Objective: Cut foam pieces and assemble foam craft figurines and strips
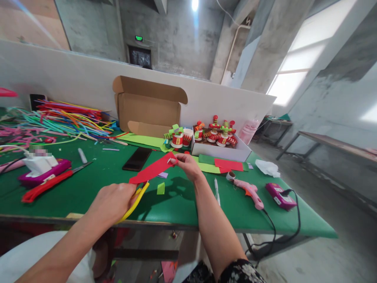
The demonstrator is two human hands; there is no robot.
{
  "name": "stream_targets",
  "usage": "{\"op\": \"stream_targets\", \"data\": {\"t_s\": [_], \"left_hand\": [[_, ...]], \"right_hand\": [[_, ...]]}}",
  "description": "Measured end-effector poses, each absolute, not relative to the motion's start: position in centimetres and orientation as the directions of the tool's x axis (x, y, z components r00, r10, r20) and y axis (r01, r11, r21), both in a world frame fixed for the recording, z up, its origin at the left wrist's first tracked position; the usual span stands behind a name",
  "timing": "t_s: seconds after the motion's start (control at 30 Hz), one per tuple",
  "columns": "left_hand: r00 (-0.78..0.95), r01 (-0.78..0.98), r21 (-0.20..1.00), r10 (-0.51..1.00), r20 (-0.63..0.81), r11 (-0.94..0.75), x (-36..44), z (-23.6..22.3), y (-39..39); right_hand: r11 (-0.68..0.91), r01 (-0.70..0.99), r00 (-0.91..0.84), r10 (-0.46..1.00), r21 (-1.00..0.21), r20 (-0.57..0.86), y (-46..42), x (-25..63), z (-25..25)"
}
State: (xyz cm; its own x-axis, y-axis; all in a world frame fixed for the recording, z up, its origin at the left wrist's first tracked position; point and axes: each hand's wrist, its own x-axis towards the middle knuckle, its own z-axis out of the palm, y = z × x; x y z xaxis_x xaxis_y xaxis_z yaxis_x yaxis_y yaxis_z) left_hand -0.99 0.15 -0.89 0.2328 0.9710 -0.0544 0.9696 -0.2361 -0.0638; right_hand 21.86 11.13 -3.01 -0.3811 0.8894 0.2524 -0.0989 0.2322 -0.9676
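My left hand [113, 200] is closed around a pair of scissors with yellow handles [136, 202], above the front part of the green table. A strip of red paper [153, 169] slants up to the right from the scissors and covers most of their blades. Its far end is pinched between the fingers of my right hand [187, 165]. A small bit of metal shows by those fingertips; I cannot tell whether it is the blade tip. Beneath the strip lie a light green scrap [160, 188] and a purple scrap [163, 175].
Behind stand an open cardboard box [150, 110] and a white box [235, 151] with several red-and-green spring figures. A phone [137, 158], a red-handled bladed tool [48, 188] and many coloured pipe cleaners [67, 118] lie left. Right are a pink glue gun [250, 190] and purple power strip [279, 196].
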Motion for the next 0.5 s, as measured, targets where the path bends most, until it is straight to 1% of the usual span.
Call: {"op": "stream_targets", "data": {"t_s": [0.2, 0.5], "left_hand": [[0.230, 0.973, -0.019, 0.973, -0.013, -0.230, -1.27, -1.17, 0.28], [0.237, 0.968, -0.086, 0.971, -0.019, -0.238, -1.82, -1.48, 0.36]], "right_hand": [[0.235, -0.090, -0.389, 0.886, -0.968, 0.252, 11.12, 21.99, -3.01], [0.219, -0.073, -0.403, 0.886, -0.973, 0.230, 11.01, 22.04, -2.88]]}}
